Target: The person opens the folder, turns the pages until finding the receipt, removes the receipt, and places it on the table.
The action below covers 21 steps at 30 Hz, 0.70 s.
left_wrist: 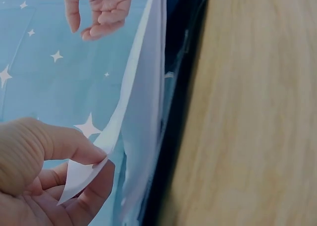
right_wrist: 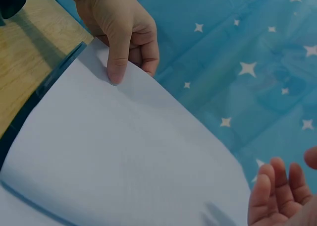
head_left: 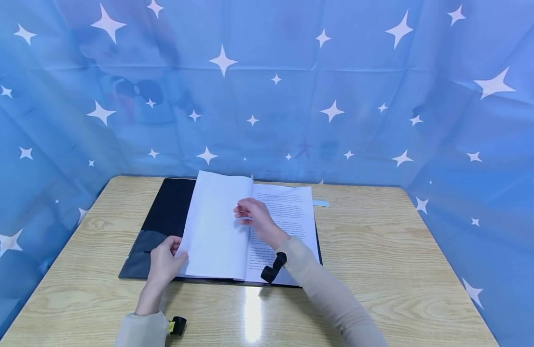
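A dark folder [head_left: 169, 205] lies open on the table, holding a stack of white sheets. My left hand [head_left: 164, 262] pinches the outer lower edge of a turned white page [head_left: 216, 226] between thumb and fingers. In the left wrist view that page [left_wrist: 115, 127] bends up from the pinch, its corner poking out past the fingers. My right hand [head_left: 259, 219] hovers over the pages near the fold, fingers loosely bent with nothing between them. Under its forearm is a sheet of printed text [head_left: 284, 212], partly covered by the sleeve.
A light blue tab [head_left: 321, 203] sticks out at the folder's right edge. The wooden table [head_left: 379, 250] extends to both sides. A blue curtain [head_left: 267, 101] with white stars hangs right behind the table's far edge.
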Tool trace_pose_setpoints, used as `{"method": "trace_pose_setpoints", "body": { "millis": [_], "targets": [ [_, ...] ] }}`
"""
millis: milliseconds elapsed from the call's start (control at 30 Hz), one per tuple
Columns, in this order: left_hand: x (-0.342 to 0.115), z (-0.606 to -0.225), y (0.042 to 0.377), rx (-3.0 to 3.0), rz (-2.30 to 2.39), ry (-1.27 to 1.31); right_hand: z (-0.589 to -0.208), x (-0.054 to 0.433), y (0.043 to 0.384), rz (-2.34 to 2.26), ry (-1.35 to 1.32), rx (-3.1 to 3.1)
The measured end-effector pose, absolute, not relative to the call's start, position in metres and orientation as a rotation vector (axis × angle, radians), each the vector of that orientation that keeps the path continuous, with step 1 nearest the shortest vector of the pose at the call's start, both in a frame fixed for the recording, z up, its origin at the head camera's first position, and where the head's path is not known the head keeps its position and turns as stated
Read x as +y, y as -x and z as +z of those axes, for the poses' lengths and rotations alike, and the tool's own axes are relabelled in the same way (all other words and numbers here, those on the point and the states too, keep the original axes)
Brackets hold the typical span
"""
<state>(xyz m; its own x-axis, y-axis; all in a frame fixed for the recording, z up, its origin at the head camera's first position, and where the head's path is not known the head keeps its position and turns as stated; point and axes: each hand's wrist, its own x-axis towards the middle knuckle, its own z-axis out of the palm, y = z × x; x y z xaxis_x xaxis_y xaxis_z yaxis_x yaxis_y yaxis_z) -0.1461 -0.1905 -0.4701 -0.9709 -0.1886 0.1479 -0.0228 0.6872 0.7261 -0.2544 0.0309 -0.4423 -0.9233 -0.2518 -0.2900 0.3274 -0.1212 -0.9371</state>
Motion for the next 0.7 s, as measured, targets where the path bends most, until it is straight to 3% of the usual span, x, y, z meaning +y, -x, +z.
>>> {"method": "trace_pose_setpoints", "body": {
  "millis": [700],
  "targets": [
    [-0.196,-0.486,0.153,-2.787,-1.200,-0.229,-0.460,0.066,0.263,-2.122,-0.162,1.797]
  ]
}}
